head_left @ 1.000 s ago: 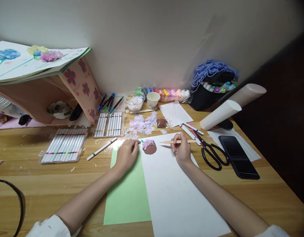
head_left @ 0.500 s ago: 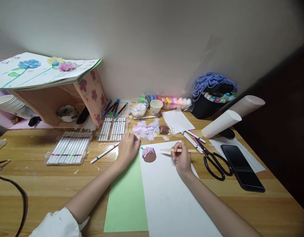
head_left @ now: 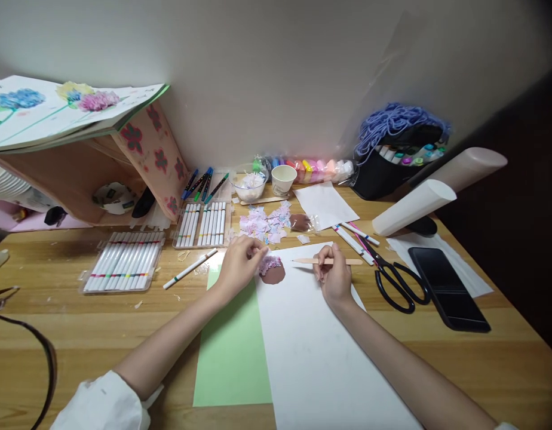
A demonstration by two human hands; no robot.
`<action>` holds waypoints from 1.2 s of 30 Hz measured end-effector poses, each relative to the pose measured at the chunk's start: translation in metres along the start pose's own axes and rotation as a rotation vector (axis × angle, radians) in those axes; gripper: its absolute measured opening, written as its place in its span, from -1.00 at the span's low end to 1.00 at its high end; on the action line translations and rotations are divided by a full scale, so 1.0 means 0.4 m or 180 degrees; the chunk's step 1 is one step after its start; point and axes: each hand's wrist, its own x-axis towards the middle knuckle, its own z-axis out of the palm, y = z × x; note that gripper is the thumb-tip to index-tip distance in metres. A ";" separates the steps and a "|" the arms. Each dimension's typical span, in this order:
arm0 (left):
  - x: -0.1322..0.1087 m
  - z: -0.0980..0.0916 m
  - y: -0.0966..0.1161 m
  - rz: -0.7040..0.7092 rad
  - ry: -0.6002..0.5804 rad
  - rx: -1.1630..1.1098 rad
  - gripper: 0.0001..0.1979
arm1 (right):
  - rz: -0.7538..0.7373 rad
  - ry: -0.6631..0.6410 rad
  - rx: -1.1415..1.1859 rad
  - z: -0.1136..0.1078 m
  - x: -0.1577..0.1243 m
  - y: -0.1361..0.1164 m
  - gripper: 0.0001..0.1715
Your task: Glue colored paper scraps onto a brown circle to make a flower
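Observation:
My left hand (head_left: 241,266) is closed in a pinch just left of a brown round patch (head_left: 273,275) on the white paper sheet (head_left: 312,334). What its fingertips hold, if anything, is too small to make out. Crumpled pink-purple paper bits (head_left: 270,263) cover the patch's upper part. In my right hand (head_left: 333,276) is a plain wooden pencil (head_left: 305,261), held level over the sheet with its point to the left. Green paper (head_left: 231,358) lies partly under the white sheet. Torn pink and bluish paper scraps (head_left: 264,223) are spread beyond my hands.
Marker sets (head_left: 123,263) and a loose marker (head_left: 190,269) lie left. Behind are a bowl of scraps (head_left: 250,184), a paper cup (head_left: 284,179) and a packet of brown clay (head_left: 300,223). Black-handled scissors (head_left: 401,286) and a phone (head_left: 448,289) lie right.
My left hand has moved right, from the scraps' near edge to the brown patch, its thumb and fingers now pinched. My right hand keeps the pencil over the sheet. The view has shifted slightly.

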 end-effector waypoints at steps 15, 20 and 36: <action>0.052 0.044 0.058 -0.0013 -0.0781 0.0559 -0.87 | -0.0146 -0.0477 -0.0368 0.004 -0.015 0.003 -0.45; 0.056 0.035 0.058 0.0009 -0.0593 0.0444 -0.87 | -0.0417 -0.0373 -0.0615 0.001 -0.024 -0.006 -0.45; -0.031 0.013 -0.062 -0.0149 0.0639 -0.0023 -0.81 | -0.3000 -0.2486 -0.4103 -0.049 -0.093 -0.007 -0.46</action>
